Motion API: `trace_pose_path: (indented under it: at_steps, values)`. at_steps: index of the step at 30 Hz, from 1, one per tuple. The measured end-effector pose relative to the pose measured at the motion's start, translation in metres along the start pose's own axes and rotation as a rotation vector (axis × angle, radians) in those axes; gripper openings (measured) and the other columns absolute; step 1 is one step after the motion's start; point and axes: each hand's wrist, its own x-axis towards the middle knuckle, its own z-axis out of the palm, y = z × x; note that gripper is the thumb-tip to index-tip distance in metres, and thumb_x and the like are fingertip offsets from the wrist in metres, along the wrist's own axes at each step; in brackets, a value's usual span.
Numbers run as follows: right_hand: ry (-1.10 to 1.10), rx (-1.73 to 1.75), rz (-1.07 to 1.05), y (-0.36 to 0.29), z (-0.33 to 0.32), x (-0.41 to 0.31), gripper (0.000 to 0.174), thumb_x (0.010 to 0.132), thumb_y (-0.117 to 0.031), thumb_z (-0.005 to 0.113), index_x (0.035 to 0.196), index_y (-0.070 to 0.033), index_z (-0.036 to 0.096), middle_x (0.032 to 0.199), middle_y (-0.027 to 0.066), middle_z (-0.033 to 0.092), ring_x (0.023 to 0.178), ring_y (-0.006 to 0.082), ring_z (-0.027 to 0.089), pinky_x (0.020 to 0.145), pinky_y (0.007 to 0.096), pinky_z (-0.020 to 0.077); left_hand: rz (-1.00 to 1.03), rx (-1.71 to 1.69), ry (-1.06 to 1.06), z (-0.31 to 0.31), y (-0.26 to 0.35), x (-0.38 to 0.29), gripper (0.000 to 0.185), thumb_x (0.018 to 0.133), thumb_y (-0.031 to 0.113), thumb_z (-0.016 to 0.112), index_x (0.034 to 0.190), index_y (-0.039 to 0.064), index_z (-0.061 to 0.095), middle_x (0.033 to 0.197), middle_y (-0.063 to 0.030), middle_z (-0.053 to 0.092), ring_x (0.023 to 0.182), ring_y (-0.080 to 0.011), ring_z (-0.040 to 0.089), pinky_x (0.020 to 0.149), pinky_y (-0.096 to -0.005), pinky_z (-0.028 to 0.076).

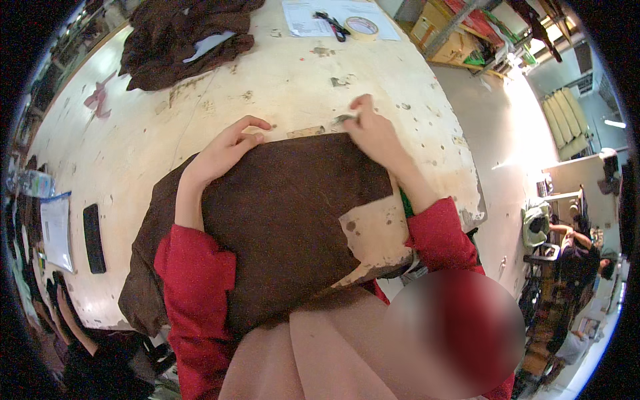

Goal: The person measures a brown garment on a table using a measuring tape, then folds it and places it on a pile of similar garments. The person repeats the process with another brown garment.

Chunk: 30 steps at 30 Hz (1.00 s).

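A piece of dark brown fabric (pixel 285 210) lies spread on the worn white table before me, its near side reaching my body. My left hand (pixel 227 147) rests at the fabric's far left edge, thumb and forefinger apart with nothing seen between them. By the far right corner is my right hand (pixel 372 132), blurred. It holds a small dark object (pixel 344 119), perhaps thread snips, too smeared to name surely. That object sits just past the fabric's edge, over the tabletop.
A heap of brown fabric (pixel 190 45) lies at the far left. Beyond are black-handled scissors (pixel 332 26) and a tape roll (pixel 362 28) on papers (pixel 305 20). Leftward lie a black strip (pixel 94 239), a clipboard (pixel 57 232) and a plastic bottle (pixel 36 183). Other people (pixel 577 255) sit nearby.
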Motion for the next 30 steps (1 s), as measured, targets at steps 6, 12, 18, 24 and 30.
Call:
trace_pose_path:
  at_steps: [6,12,18,24,30]
  values:
    - [0.061,-0.073,0.093,-0.032,-0.038,0.023,0.024,0.098,-0.024,0.049,0.108,-0.002,0.052,0.079,0.0146,0.066,0.064,0.0316,0.065,0.060,0.0441,0.0494,-0.051,-0.069,-0.030,-0.001,0.003,-0.003,0.032,0.089,0.008,0.063,0.120,0.006,0.052,0.098,-0.0071,0.069,0.087,-0.0123,0.060,0.091,-0.0268,0.042]
    - [-0.561,0.724,-0.076,-0.077,0.011,0.021,0.026,0.086,-0.027,0.067,0.094,-0.003,0.070,0.074,0.0033,0.070,0.055,0.0121,0.061,0.051,0.0274,0.0460,0.008,-0.033,-0.130,-0.001,-0.009,0.005,0.036,0.087,0.008,0.065,0.120,0.005,0.050,0.093,-0.0074,0.071,0.088,-0.0106,0.059,0.089,-0.0267,0.042]
    - [-0.603,0.597,0.070,-0.071,0.028,0.021,0.025,0.083,-0.029,0.068,0.085,-0.004,0.072,0.070,0.0052,0.071,0.057,0.0126,0.062,0.058,0.0285,0.0497,0.063,0.020,-0.175,-0.005,-0.003,-0.002,0.031,0.086,0.007,0.067,0.115,0.003,0.056,0.097,-0.0060,0.068,0.094,-0.0143,0.062,0.089,-0.0282,0.045]
    - [-0.549,0.551,-0.038,-0.070,0.026,0.020,0.022,0.079,-0.024,0.072,0.087,-0.003,0.069,0.074,0.0077,0.071,0.067,0.0181,0.064,0.065,0.0332,0.0508,-0.047,-0.001,-0.062,0.001,-0.003,0.005,0.020,0.080,0.008,0.071,0.098,0.000,0.063,0.084,-0.0089,0.071,0.080,-0.0113,0.064,0.076,-0.0257,0.048]
    - [-0.621,0.759,0.053,0.019,-0.036,0.012,0.017,0.080,-0.015,0.075,0.087,-0.002,0.067,0.078,0.0030,0.066,0.063,0.0099,0.056,0.057,0.0252,0.0454,-0.138,0.087,0.009,0.002,0.007,0.001,0.013,0.080,0.007,0.072,0.089,-0.001,0.068,0.078,-0.0076,0.071,0.075,-0.0110,0.065,0.071,-0.0250,0.048]
